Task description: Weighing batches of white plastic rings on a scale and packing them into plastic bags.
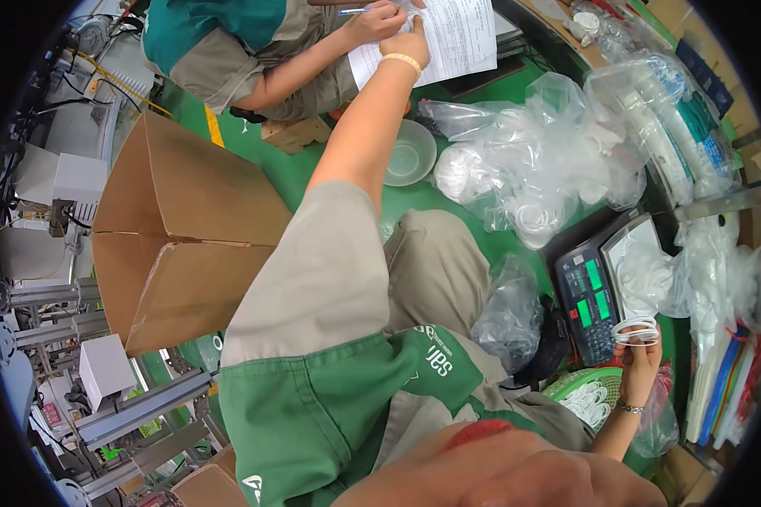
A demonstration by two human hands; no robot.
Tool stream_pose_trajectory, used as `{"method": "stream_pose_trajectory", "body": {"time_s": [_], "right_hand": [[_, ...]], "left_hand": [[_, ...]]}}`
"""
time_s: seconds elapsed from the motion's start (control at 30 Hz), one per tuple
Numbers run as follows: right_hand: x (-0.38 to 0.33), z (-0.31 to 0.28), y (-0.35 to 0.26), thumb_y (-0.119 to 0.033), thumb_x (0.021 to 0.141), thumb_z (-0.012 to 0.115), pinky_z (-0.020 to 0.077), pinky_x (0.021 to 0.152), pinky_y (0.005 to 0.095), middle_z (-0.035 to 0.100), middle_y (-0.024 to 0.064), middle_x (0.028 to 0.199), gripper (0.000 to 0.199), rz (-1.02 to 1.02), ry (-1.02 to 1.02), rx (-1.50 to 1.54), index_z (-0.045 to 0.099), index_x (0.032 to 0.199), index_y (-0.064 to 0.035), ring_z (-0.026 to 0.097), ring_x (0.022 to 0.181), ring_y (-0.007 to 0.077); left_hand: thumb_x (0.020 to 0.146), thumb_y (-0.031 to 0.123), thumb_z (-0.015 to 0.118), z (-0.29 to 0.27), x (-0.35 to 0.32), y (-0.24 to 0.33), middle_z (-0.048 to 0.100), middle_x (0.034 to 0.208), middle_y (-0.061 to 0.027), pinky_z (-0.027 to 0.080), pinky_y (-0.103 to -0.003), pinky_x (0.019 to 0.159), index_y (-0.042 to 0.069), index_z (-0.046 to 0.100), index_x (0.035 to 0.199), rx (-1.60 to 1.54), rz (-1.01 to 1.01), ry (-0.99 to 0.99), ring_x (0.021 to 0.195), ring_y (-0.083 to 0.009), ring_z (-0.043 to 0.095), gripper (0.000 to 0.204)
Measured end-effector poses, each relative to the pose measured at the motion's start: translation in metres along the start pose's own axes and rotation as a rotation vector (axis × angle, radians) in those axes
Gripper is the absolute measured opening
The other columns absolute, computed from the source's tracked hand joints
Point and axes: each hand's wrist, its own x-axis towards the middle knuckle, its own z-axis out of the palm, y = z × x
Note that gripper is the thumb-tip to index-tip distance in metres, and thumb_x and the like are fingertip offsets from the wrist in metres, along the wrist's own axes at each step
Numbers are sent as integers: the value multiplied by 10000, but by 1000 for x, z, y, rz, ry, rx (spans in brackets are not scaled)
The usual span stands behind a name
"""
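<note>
Outstretched left hand presses paper sheet; right hand grips white rings.

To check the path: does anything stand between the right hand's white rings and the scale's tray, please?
Nothing visible: the right hand holds the bundle of thin white rings beside the grey electronic scale's keypad; its tray carries a clear bag.

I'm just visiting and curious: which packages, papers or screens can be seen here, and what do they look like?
Cardboard box: left, brown, open flaps.
Paper form: top, white sheet, left hand on it.
Counting scale: right, dark, green lit displays.
Plastic bags: upper right, clear, holding white rings.
</note>
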Motion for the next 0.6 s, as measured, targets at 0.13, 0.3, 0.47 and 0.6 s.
{"method": "stream_pose_trajectory", "body": {"time_s": [0.13, 0.3, 0.47, 0.6], "right_hand": [[0, 0, 0, -125, 826, 540, 455, 543, 207, 583, 45, 844, 199, 0, -3, 7, 490, 993, -27, 552, 656, 97], [-3, 4, -6, -123, 828, 538, 446, 542, 204, 581, 42, 832, 176, 4, 0, 11, 495, 971, -30, 547, 651, 93], [-4, 2, -4, -121, 840, 529, 446, 543, 202, 579, 40, 831, 137, -9, -7, -17, 500, 943, -36, 541, 639, 87], [-8, 2, -6, -131, 846, 526, 445, 541, 201, 579, 38, 829, 132, -22, -8, -6, 502, 936, -38, 541, 640, 84]], "left_hand": [[836, 181, 353, -13, -8, 4, 599, 1037, -169, 442, -427, 757, 121, 138, 1386, 28, -3, -52, 923, -282, 603, 593], [844, 188, 345, -19, -11, 4, 600, 1035, -167, 441, -420, 762, 122, 118, 1388, 16, -5, -62, 926, -291, 599, 594], [820, 194, 400, -22, -15, 5, 598, 1042, -156, 443, -402, 763, 120, 126, 1385, 15, 5, -27, 929, -269, 599, 633], [781, 203, 447, -25, -7, 5, 585, 1067, -161, 441, -401, 774, 117, 139, 1382, -13, -3, -41, 950, -276, 590, 681]]}}
